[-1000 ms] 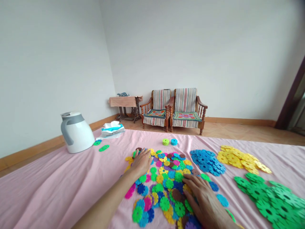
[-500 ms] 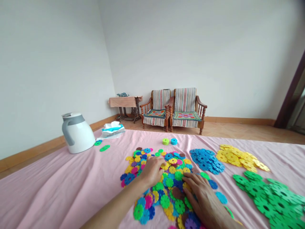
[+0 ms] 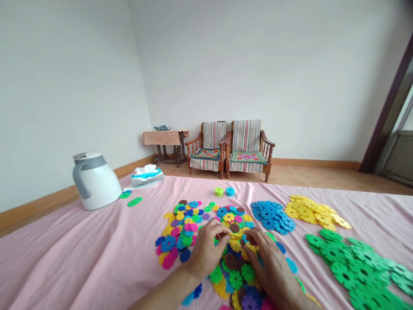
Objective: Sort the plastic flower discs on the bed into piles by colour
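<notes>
Reaching over mixed discs (image 3: 231, 261), two hands (image 3: 208, 246) (image 3: 274, 262), three single-colour piles (image 3: 272, 216) (image 3: 316, 211) (image 3: 358, 267), two stacks (image 3: 219, 192) (image 3: 230, 192)

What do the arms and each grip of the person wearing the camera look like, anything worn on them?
The left grip and right grip are bare human hands, with no gloves, rings or watch visible. The left forearm and right wrist show no sleeve, cable or marking.

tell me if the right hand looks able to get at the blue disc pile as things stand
Probably yes: the blue disc pile lies just beyond the right hand, with low loose discs and pink cloth between them, and nothing tall blocks the way.
</notes>
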A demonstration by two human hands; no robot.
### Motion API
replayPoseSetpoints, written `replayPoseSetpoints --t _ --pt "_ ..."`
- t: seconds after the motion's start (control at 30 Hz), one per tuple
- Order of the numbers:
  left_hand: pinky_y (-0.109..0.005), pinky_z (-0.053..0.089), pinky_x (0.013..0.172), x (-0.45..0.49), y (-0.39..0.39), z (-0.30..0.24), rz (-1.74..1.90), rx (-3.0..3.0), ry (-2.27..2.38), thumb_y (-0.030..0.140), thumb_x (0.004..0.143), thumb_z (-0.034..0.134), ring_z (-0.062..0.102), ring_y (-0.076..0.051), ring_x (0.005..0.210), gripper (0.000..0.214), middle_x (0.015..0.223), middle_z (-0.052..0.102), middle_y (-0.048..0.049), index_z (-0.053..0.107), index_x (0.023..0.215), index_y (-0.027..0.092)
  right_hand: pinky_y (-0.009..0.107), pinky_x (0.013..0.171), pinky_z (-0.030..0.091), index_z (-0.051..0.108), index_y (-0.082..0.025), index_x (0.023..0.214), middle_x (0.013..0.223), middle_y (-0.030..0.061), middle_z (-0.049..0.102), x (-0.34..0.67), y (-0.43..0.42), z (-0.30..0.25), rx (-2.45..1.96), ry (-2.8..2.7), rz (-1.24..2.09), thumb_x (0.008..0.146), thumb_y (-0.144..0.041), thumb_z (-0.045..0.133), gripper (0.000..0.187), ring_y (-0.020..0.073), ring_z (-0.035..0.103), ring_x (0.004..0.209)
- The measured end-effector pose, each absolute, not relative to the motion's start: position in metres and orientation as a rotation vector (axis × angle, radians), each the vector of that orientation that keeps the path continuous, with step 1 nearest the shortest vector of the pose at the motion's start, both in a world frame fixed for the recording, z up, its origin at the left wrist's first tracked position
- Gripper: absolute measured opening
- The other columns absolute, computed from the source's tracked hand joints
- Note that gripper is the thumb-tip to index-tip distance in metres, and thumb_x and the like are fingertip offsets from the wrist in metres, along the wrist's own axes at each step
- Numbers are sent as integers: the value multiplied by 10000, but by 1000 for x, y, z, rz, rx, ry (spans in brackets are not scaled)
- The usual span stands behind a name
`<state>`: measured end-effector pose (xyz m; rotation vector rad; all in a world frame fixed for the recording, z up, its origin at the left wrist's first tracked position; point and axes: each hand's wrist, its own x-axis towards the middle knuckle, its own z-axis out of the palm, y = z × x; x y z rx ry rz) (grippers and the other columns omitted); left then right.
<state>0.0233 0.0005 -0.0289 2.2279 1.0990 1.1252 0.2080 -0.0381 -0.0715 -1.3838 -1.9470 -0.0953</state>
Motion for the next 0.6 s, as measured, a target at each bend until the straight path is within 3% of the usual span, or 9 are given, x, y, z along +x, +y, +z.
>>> replayPoseSetpoints --t 0.17,0.4,0.6 --pt "-239 475 690 26 -8 -27 1097 2247 1032 166 808 589 607 -149 739 86 764 643 -22 672 801 190 296 697 502 555 -222 825 799 34 633 201 -43 -59 -1299 -1965 61 915 -250 386 194 180 614 774" --pt "-285 481 774 5 15 -22 1082 2399 1228 169 842 506 603 -175 844 161 871 658 -36 658 876 205 224 517 416 523 -215 677 594 -16 586 236 -28 -36 -1542 -1695 142 845 -328 446 216 135 555 551" --pt "-365 441 870 -40 55 -24 981 2576 1572 160 806 505 580 -224 934 170 903 669 -58 663 861 193 242 435 364 560 -188 577 477 -7 560 324 4 -35 -1722 -1419 17 744 -378 538 253 147 539 452"
